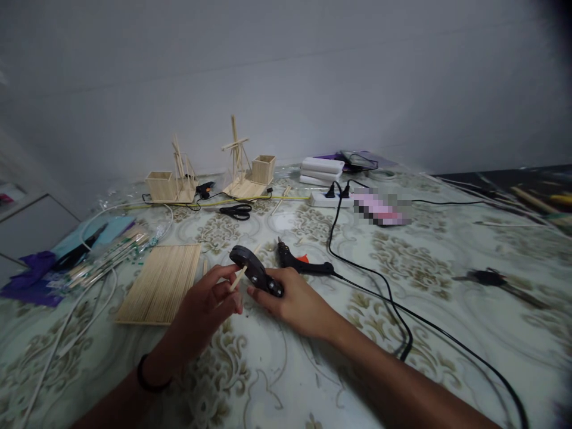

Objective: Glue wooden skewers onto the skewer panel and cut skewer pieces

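My right hand (295, 302) grips a dark hand cutter (254, 269) by its handles, its head pointing up and left. My left hand (209, 305) pinches a short thin wooden stick (238, 277) and holds it against the cutter's jaws. Both hands hover just above the patterned tablecloth (447, 298). A flat mat of glued sticks (161, 282) lies just left of my left hand. A black glue gun (300, 262) rests right behind my right hand, its black cord (379, 285) running off to the right.
Two small stick models with boxes (172, 182) (248, 173) stand at the back by the wall. Black scissors (236, 211), a white power strip (328, 198), stacked white boxes (322, 170), bagged sticks (111, 253) and keys (489, 277) lie around.
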Demonstrator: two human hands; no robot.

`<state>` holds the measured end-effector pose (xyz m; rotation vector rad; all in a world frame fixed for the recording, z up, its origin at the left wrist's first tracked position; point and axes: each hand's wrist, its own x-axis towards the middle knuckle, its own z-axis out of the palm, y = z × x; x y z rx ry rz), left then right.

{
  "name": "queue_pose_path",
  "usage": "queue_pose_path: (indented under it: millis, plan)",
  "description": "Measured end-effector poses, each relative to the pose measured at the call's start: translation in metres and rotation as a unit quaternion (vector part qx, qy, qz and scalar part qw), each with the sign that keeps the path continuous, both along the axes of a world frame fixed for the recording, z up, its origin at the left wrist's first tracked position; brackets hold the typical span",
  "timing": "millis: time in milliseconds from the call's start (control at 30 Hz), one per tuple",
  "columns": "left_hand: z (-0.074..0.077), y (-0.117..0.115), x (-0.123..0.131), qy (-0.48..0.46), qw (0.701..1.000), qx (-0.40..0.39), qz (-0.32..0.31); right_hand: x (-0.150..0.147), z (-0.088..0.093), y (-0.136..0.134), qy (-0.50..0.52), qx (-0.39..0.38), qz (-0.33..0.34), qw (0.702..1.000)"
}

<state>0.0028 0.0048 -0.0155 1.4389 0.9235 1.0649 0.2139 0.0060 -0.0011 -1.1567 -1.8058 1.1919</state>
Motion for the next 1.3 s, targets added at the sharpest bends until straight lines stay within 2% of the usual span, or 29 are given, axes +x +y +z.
queue_pose_path:
  millis: [300, 467, 600, 800, 933, 1067, 1200, 1300]
  plan:
    - [0.006, -0.001, -0.001, 0.012, 1.0, -0.004, -0.001, 0.0, -0.001, 0.0, -0.001, 0.016, -0.005, 1.0]
    - [-0.005, 0.002, -0.005, 0.009, 1.0, 0.027, -0.008, 0.0, -0.001, 0.0, -0.005, 0.016, -0.008, 1.0]
    - [-0.012, 0.003, -0.011, 0.012, 0.999, 0.02, -0.027, -0.001, 0.0, 0.0, -0.006, 0.014, -0.007, 1.0]
    - [0.001, -0.004, -0.006, 0.013, 1.0, -0.025, -0.012, -0.001, 0.001, 0.0, -0.035, 0.017, -0.011, 0.999]
    - [0.009, -0.005, -0.004, -0.04, 0.998, -0.036, -0.011, -0.001, 0.001, 0.0, -0.074, 0.038, -0.019, 0.996]
    - [0.014, -0.004, -0.007, -0.105, 0.993, -0.041, -0.038, -0.003, 0.001, -0.001, -0.102, 0.062, -0.018, 0.993]
    - [0.012, -0.003, -0.009, -0.149, 0.984, -0.039, -0.085, -0.005, 0.0, -0.002, -0.113, 0.069, 0.002, 0.991]
    - [0.007, -0.002, -0.009, -0.144, 0.984, -0.033, -0.095, -0.006, -0.001, -0.003, -0.131, 0.081, 0.0, 0.988]
